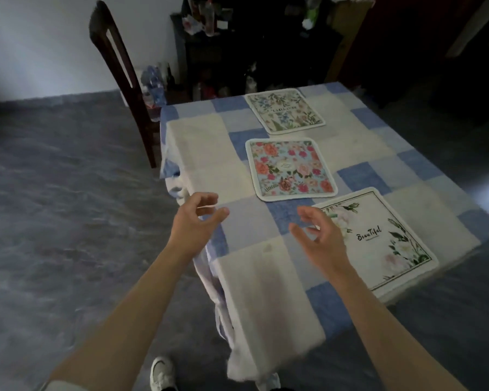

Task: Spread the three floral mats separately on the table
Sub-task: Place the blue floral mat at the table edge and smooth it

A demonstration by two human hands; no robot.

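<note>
Three floral mats lie flat and apart in a row on the table. The far mat (285, 110) is pale with blue and green sprigs. The middle mat (290, 168) is light blue with pink and orange roses. The near mat (378, 238) is white with pale flowers and the word "Beautiful". My left hand (196, 218) hovers over the table's left edge, fingers apart and empty. My right hand (321, 235) hovers at the near mat's left corner, fingers curled apart, holding nothing.
The table wears a blue and white checked cloth (237, 142) that hangs over the near edges. A dark wooden chair (122, 71) stands at the far left corner. Dark shelves with bottles (209, 18) stand behind. My shoe (161, 373) is on the grey floor.
</note>
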